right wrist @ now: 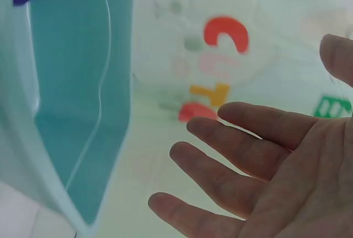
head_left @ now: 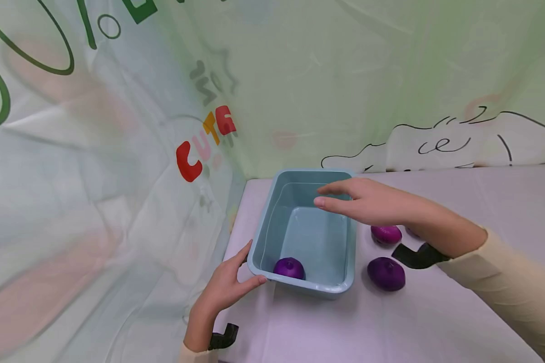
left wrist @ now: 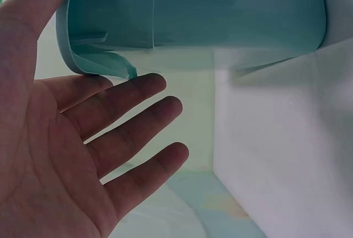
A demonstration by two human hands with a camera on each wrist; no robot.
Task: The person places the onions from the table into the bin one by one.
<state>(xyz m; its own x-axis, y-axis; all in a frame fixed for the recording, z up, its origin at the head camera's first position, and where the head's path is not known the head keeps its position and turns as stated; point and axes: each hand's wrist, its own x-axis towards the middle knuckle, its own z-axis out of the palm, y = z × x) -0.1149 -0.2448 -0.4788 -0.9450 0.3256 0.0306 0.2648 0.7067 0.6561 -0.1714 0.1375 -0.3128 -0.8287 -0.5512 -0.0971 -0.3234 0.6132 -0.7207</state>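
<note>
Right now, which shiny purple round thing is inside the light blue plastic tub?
The shiny purple round thing in the near-left corner of the tub, by the left hand; the others lie outside, on the pale table.

Letter-printed sheeting [head_left: 263, 75] beside and behind a pale table [head_left: 418, 327]

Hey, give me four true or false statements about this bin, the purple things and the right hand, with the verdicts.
1. A glossy round purple onion-like object lies inside the light-blue rectangular plastic bin. True.
2. The person's right hand has something in its grip. False: its grip is empty.
3. The bin is upside down. False: its opening faces up.
4. A dark purple rounded object lies on the pale tabletop, right of the bin in the head view. True.
</note>
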